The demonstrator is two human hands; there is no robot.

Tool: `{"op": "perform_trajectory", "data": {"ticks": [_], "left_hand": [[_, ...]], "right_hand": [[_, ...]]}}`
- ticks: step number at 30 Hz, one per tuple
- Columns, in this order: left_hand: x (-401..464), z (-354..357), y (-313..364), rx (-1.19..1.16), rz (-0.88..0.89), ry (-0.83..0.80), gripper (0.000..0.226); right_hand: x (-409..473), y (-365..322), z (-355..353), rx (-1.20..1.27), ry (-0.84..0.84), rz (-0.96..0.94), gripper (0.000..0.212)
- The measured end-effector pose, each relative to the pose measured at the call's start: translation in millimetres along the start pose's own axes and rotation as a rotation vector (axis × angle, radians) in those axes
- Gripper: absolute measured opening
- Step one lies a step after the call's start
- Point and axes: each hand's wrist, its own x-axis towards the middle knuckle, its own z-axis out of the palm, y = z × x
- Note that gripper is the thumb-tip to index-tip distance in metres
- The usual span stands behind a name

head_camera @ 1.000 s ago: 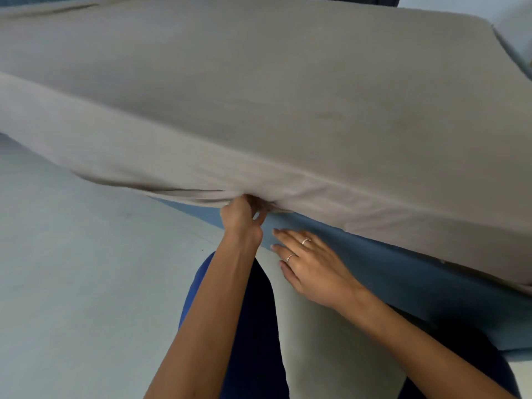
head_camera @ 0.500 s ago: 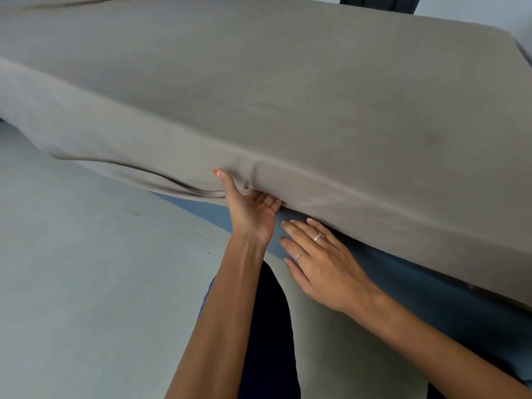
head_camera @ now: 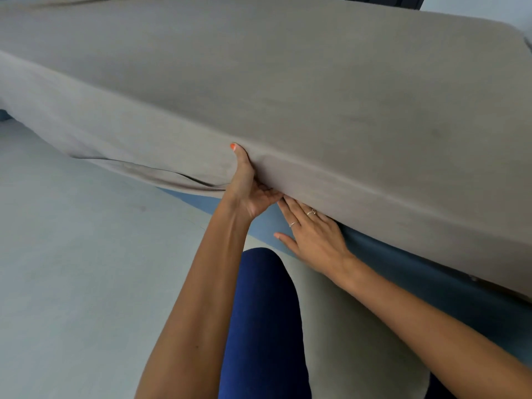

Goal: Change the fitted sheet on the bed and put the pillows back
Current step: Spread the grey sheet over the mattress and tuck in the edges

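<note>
Taupe fitted sheet (head_camera: pixel 288 90) covers the mattress, filling the upper half of the frame; its lower edge hangs loose at centre left, above the blue bed base (head_camera: pixel 417 272). Left hand (head_camera: pixel 250 188) at frame centre lies palm-up against the mattress side, thumb with an orange nail stretched up the sheet, fingers tucked under the bottom edge; whether they pinch cloth cannot be told. Right hand (head_camera: pixel 313 234), just beside it and wearing two rings, lies flat with straight fingers slid beneath the mattress. Blue-clad knee (head_camera: pixel 262 326) shows at bottom centre over pale floor (head_camera: pixel 72 283). No writing is readable.
</note>
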Motion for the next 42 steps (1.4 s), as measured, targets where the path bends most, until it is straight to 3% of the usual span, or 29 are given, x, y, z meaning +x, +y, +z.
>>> {"op": "perform_trajectory", "data": {"ticks": [3, 8, 14, 17, 19, 22, 25, 30, 34, 35, 39, 42], "left_hand": [[5, 3, -1, 0.05, 0.032, 0.028, 0.081], [14, -25, 13, 0.435, 0.112, 0.186, 0.068], [20, -31, -2, -0.008, 0.243, 0.367, 0.038], [24, -31, -1, -0.114, 0.255, 0.456, 0.03], [24, -30, 0, -0.135, 0.266, 0.437, 0.028], [21, -28, -1, -0.143, 0.26, 0.412, 0.033], [18, -32, 1, -0.182, 0.216, 0.337, 0.04], [28, -46, 8, -0.298, 0.233, 0.193, 0.088], [34, -45, 19, -0.398, 0.22, 0.081, 0.104], [38, -45, 22, -0.404, 0.222, 0.07, 0.105], [50, -40, 35, -0.354, 0.263, 0.041, 0.087], [49, -44, 48, -0.246, 0.193, 0.015, 0.078]], "right_hand": [[16, -10, 6, 0.025, 0.032, 0.178, 0.065], [50, -30, -1, 0.071, 0.009, 0.396, 0.067], [54, -26, 2, 0.05, 0.023, 0.406, 0.067], [58, -25, 2, 0.07, 0.003, 0.42, 0.069], [66, -30, 1, 0.121, -0.041, 0.452, 0.07], [87, -39, -1, 0.318, -0.235, 0.536, 0.072], [93, -44, 0, 0.324, -0.191, 0.541, 0.077], [71, -21, -2, 0.205, -0.155, 0.218, 0.08], [44, 0, -23, 0.235, -0.373, -0.163, 0.091], [36, 2, -29, 0.273, -0.419, -0.24, 0.086], [2, -4, -53, 0.31, -0.288, -0.562, 0.046], [5, -7, -68, 0.37, -0.212, -0.625, 0.039]]}}
